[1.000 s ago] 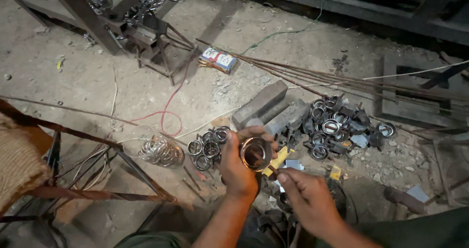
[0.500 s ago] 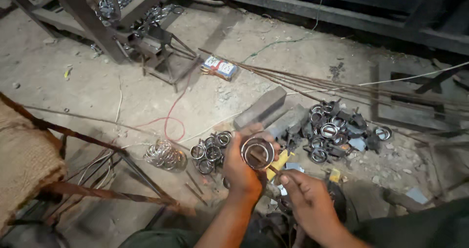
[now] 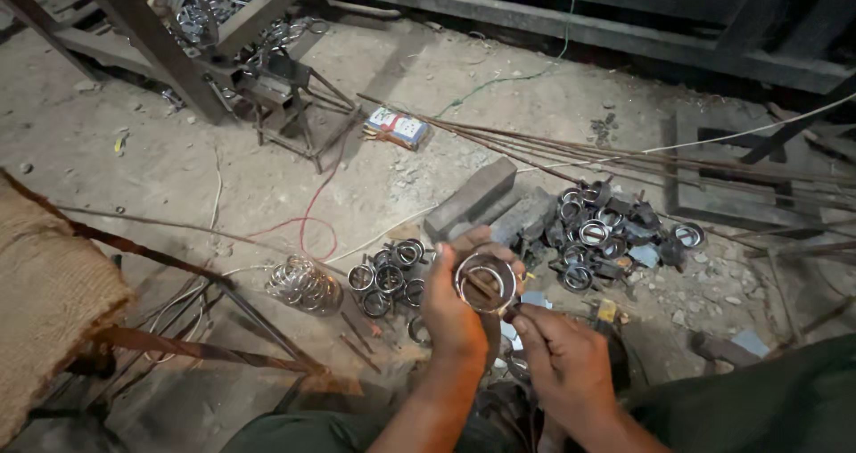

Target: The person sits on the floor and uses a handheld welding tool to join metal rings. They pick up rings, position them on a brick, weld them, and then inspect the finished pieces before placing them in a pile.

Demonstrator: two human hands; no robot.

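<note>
the left hand (image 3: 452,308) gripped a metal ring (image 3: 486,282) upright, its opening facing the camera; the right hand (image 3: 563,357) sat just below and to the right, fingers pinched on something i could not make out, touching the ring's lower edge.

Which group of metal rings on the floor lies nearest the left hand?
The small cluster of rings just left of the left hand; the bigger heap lies farther right, beyond the bricks.
</note>
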